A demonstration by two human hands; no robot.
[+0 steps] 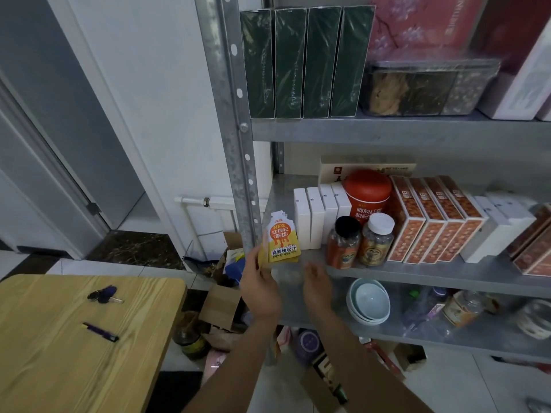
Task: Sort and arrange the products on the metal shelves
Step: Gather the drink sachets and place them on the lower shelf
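- Our left hand (pixel 259 290) pinches a fanned stack of pouches (pixel 281 241), number unclear, at the left front corner of the middle shelf (pixel 387 274).
- Our right hand (pixel 317 286): fingers loose, holding nothing.
- On that shelf we count four white boxes (pixel 316 217), two jars (pixel 343 244), four orange boxes (pixel 432 225), one red canister (pixel 368 192).

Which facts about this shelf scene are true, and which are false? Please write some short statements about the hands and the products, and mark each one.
1. The left hand holds a bundle of orange and yellow pouches. True.
2. The right hand grips a pen. False: it is open and holds nothing.
3. Four dark green boxes stand upright on the upper shelf. True.
4. The red canister stands on the wooden table. False: it stands on the middle shelf, behind two jars.
5. Stacked pale bowls sit on the shelf below the middle shelf. True.
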